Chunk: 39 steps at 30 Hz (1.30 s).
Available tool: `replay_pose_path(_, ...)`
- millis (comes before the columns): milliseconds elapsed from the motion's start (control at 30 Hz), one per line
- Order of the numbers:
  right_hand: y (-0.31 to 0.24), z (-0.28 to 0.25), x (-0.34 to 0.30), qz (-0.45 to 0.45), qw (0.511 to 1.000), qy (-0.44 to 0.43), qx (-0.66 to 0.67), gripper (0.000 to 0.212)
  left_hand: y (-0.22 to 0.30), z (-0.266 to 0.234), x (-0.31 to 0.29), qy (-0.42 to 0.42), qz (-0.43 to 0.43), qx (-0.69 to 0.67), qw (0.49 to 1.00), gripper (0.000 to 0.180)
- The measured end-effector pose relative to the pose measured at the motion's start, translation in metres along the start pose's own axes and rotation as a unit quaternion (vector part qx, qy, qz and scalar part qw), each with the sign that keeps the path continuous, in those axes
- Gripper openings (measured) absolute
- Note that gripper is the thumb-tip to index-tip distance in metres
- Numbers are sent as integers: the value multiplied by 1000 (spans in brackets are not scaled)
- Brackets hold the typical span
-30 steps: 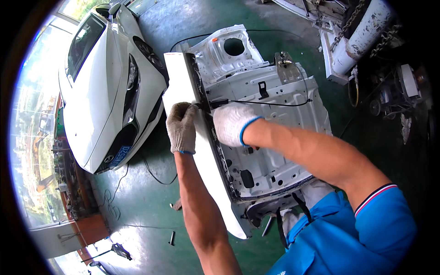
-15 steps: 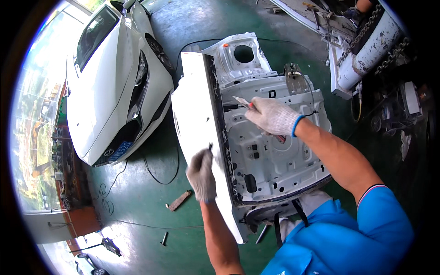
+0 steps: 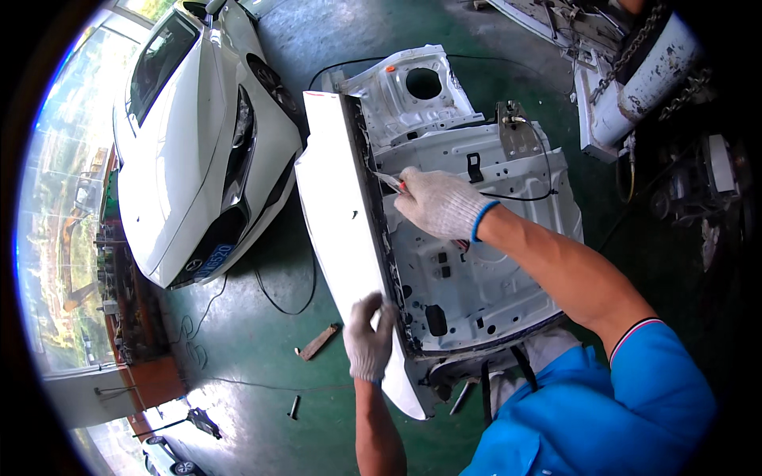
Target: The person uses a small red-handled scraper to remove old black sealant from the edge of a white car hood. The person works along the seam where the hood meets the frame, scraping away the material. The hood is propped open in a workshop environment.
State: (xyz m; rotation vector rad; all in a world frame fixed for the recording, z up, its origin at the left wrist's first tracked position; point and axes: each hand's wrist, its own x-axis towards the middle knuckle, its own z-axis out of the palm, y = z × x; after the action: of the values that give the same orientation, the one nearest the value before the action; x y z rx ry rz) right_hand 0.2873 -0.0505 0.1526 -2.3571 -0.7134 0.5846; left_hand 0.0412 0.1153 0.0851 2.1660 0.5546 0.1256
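At centre, the right hand (image 3: 435, 205) grips a bladed tool (image 3: 389, 181), pointed left at the white panel (image 3: 341, 222), long from top to bottom; lower, the left hand's (image 3: 370, 339) grip I cannot tell.

A white car (image 3: 186, 170) stands at the left on a green floor (image 3: 262, 357), its nose toward the lower part of the view. A dark cable (image 3: 286, 313) curves across the floor just beside it. Farther down lie a flat brown piece (image 3: 320, 342) and, apart from it, a short metal rod (image 3: 294, 407). Bright windows (image 3: 67, 246) fill the left edge. At the upper right, a chipped white post (image 3: 655, 75) has rusty chains (image 3: 686, 93) beside it, with shadowy equipment (image 3: 721, 163) below.
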Motion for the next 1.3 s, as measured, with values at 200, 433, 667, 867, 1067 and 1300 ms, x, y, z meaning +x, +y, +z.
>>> replay_pose_path(200, -11, -3, 11, 16, 996, -48, -75, 40, 25, 28, 89, 165, 77, -80, 980, 35)
replay_pose_path(433, -20, -7, 17, -38, 981, -78, -173, 40, -2, 49, 103, 185, 114, -162, 962, 40)
replay_pose_path(667, -25, 1, 8, 50, 989, -69, -123, 42, -14, 49, 107, 175, 132, -158, 963, 39)
replay_pose_path(867, -35, 7, 3, 2, 962, -143, -234, 43, -16, 47, 108, 170, 139, -168, 961, 36)
replay_pose_path(1067, -33, -8, 10, -39, 956, -169, -238, 37, -10, 47, 108, 179, 136, -155, 962, 35)
replay_pose_path(1300, -35, -8, 9, -27, 961, -140, -239, 26, 8, 37, 116, 163, 100, -235, 953, 25)
